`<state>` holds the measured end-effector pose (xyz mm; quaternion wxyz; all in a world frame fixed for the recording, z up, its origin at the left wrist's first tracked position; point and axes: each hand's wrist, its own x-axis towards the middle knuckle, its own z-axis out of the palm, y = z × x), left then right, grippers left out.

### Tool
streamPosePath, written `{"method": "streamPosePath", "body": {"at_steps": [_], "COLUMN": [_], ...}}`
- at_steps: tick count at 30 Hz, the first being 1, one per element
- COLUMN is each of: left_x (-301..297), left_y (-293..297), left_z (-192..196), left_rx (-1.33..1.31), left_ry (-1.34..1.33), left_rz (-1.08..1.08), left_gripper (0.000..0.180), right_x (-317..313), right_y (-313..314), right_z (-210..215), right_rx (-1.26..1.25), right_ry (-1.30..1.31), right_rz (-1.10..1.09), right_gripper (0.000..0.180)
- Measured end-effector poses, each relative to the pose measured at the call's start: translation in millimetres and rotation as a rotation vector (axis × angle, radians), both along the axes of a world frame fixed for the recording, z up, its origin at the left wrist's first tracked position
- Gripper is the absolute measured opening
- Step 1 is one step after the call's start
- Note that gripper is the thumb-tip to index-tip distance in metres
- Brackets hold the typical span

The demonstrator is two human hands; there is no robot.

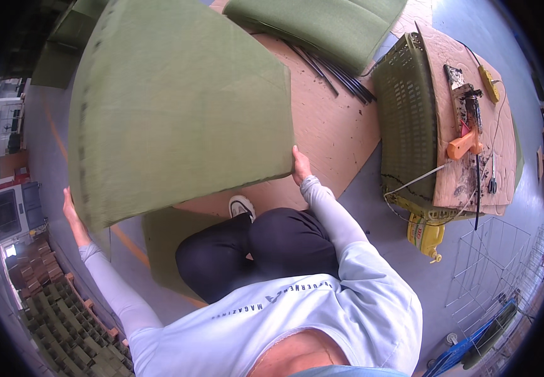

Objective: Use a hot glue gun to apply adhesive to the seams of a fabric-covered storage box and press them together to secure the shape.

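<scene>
A large green felt-like panel [184, 113] is raised and tilted in front of me, with dark smudges along its left edge. My right hand [300, 165] grips its near right corner, thumb up along the edge and the other fingers hidden. Against the left edge, near the lower left corner, lies my left hand [76, 217] with its fingers fairly straight. The panel seems borne between both hands. Its lower left corner is slightly blurred.
Brown cardboard [341, 135] covers the floor, bearing thin black strips [335, 72] and another green piece [322, 25]. At right, an upturned green crate [407, 119] carries stained cardboard, an orange-handled tool [464, 146] and scissors [493, 182]. Beside it stands a yellow jug [426, 235].
</scene>
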<state>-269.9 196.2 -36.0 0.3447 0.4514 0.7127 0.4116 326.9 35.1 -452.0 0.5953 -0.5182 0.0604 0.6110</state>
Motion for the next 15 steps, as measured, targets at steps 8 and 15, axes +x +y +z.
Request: {"method": "streamPosePath", "body": {"at_steps": [8, 15], "left_x": [-99.6, 55.6], "left_y": [-41.7, -81.0], "left_z": [-120.6, -258.7], "left_rx": [0.144, -0.062], "left_ry": [0.051, -0.844], "left_rz": [-0.253, 0.108], "left_gripper": [0.05, 0.052], "right_x": [92.1, 167.1], "right_y": [104.1, 201.0], "right_z": [157.8, 422.6], "right_rx": [0.291, 0.425], "right_ry": [-0.559, -1.095], "right_rz": [0.284, 0.613], "right_gripper": [0.036, 0.03]}}
